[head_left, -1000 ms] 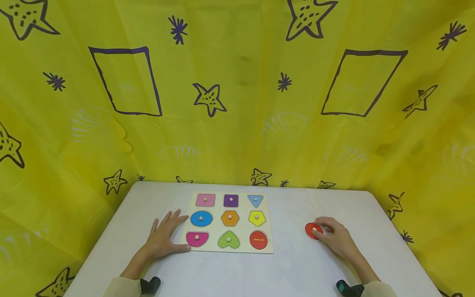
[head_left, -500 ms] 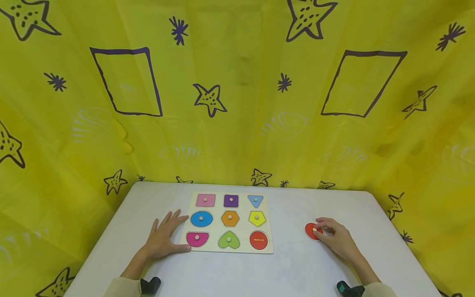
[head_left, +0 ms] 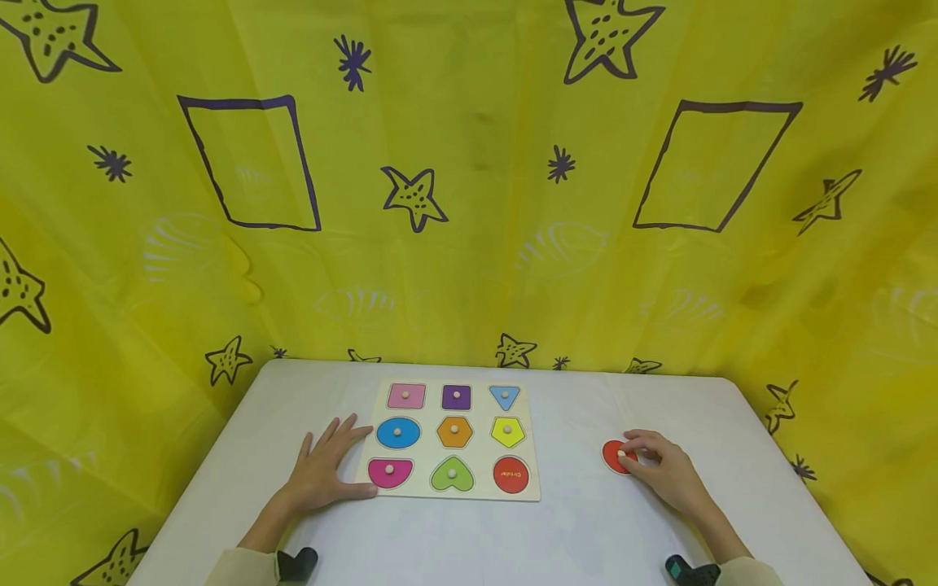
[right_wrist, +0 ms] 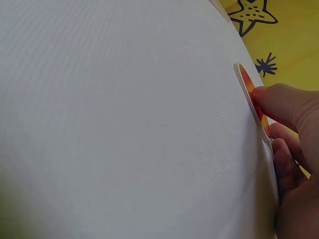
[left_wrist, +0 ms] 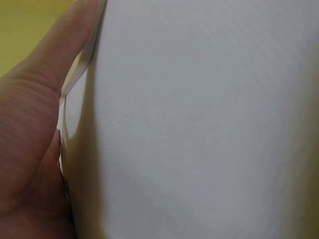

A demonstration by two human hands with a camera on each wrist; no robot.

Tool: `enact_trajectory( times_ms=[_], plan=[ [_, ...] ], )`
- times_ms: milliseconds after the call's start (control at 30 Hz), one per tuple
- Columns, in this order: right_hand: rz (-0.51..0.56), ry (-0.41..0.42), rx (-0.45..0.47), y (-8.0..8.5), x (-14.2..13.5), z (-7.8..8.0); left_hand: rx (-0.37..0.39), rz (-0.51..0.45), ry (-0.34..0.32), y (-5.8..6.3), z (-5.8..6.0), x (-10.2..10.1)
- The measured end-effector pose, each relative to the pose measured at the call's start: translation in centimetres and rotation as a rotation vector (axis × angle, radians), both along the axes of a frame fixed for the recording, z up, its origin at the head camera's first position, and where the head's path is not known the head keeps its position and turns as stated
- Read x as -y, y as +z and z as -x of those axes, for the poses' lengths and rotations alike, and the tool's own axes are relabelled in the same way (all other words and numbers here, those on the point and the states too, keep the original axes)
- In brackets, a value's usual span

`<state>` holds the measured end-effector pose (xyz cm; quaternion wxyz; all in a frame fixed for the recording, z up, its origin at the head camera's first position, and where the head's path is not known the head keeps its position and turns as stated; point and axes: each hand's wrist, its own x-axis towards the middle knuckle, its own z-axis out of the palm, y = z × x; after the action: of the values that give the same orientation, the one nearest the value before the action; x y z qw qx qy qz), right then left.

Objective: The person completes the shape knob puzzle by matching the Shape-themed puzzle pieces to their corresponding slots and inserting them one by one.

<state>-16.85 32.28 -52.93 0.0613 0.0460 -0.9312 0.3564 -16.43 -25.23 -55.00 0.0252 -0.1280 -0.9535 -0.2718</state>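
In the head view, a pale wooden peg puzzle board (head_left: 479,443) lies on the table with knobbed shapes in its slots. Its near right slot, a bare red circle (head_left: 510,474), has the word "Circular" printed in it. My left hand (head_left: 320,472) is spread at the board's left edge, thumb by the near left corner and fingers straight. To the right of the board, my right hand (head_left: 668,472) pinches the small knob of a round red puzzle piece (head_left: 611,456) between thumb and index finger. The right wrist view shows this red piece (right_wrist: 249,89) edge-on, low against the table.
The white table (head_left: 469,541) extends around the board, and its far edge meets a yellow curtain (head_left: 469,268) printed with stars and shells. Black wrist straps (head_left: 296,563) show at the sleeves. White tabletop lies between the board and the red piece.
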Motion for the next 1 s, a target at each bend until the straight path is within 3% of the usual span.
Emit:
enact_trajectory(
  times_ms=[167, 433, 833, 1000],
  plan=[
    [0.002, 0.001, -0.017, -0.1, 0.3, -0.1, 0.004, 0.01, -0.004, 0.6, -0.3, -0.1],
    [-0.022, 0.004, -0.027, 0.0, 0.5, 0.0, 0.074, 0.026, 0.006, 2.0, -0.8, -0.5],
    [-0.029, 0.052, 0.005, 1.5, 0.7, 0.5, 0.012, 0.004, 0.018, 0.1, -0.2, 0.0],
    [-0.023, 0.074, -0.009, 2.2, 1.0, 0.8, 0.005, -0.01, 0.021, 0.0, -0.1, -0.1]
  ],
)
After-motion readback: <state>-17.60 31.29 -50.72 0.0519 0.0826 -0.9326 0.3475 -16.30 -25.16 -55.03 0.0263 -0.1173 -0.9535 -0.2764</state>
